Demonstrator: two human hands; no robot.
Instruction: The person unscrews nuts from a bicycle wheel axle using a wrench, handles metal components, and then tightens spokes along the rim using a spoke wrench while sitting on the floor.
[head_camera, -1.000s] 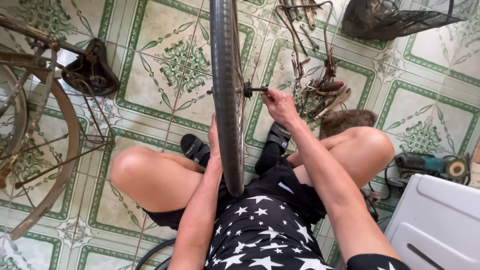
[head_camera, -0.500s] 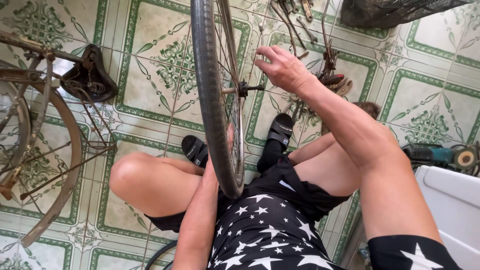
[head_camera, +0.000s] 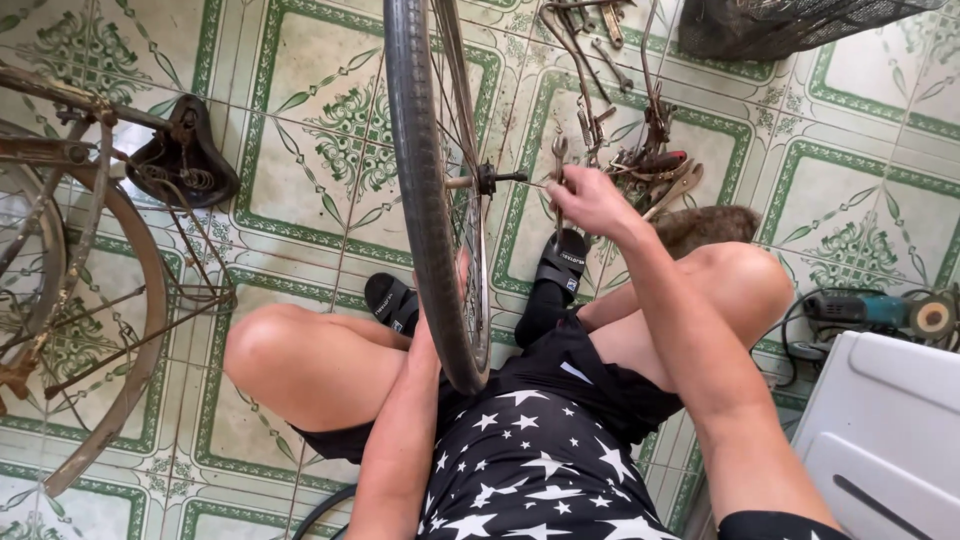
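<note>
A bicycle wheel (head_camera: 425, 190) with a black tyre stands upright between my knees. Its axle (head_camera: 495, 179) sticks out to the right. My right hand (head_camera: 588, 203) grips a metal wrench (head_camera: 559, 160), held upright just right of the axle end. My left arm runs up behind the tyre; my left hand (head_camera: 462, 272) is mostly hidden behind the wheel, with only fingertips showing by the spokes.
A rusty bicycle frame with a black saddle (head_camera: 185, 160) lies at the left. A pile of rusty hand tools (head_camera: 640, 150) sits on the tiled floor beyond my feet. An angle grinder (head_camera: 870, 312) and a white box (head_camera: 890, 440) are at the right.
My right hand reached to the tool pile and has come back holding a wrench beside the axle. The wheel stays upright.
</note>
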